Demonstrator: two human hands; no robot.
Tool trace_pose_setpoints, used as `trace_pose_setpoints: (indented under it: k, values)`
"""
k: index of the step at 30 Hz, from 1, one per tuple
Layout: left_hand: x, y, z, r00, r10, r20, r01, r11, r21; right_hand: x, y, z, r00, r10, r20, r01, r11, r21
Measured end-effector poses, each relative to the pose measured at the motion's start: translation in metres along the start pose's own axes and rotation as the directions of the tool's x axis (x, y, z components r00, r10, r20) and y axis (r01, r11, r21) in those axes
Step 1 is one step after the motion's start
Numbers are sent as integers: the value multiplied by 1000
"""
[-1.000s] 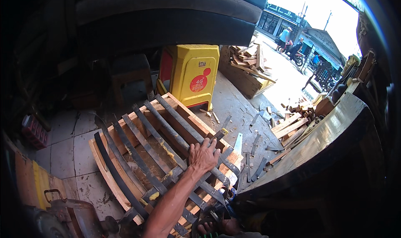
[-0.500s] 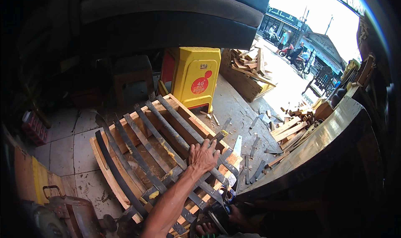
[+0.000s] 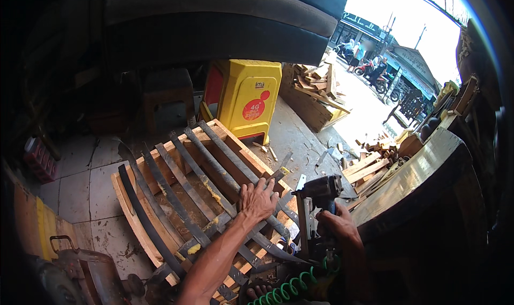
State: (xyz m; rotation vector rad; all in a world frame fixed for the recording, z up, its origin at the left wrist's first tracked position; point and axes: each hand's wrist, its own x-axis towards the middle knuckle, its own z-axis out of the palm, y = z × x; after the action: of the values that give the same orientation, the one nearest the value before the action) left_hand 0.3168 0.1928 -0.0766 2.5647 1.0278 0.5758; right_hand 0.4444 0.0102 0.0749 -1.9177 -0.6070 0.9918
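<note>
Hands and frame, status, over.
Left grip on long black straps. Pale open wooden frame beneath, straps crisscrossed. Right grip around black pistol-shaped air tool. Green coiled hose below.

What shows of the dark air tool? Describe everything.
The air tool looks like dark metal, with a bulky, roughly level head and a long, narrow part hanging at its left. The right hand grips its bluish handle beside the wooden frame. A coiled green hose runs up beneath it; shadow hides whether its lower end touches anything.
</note>
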Motion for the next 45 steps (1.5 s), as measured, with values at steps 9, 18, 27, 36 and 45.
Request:
trace_pose_setpoints:
  k: [9,18,27,36,45]
  values:
    - [2,1,6,1000,24,-11,-24,999,-31,96,-51,43,994,-111,23,109,877,-468]
    - [0,-7,6,999,44,19,-44,999,-26,102,-40,62,995,-88,-55,60,920,-387]
    - [-4,-4,9,995,58,-80,-66,993,-97,115,-38,68,989,-118,-85,72,906,-416]
    - [-2,-7,19,997,28,-75,-42,982,-186,115,-42,69,992,-127,-10,112,906,-408]
    - [-1,-11,11,997,42,-64,-54,979,-195,98,-52,73,989,-123,-81,69,873,-484]
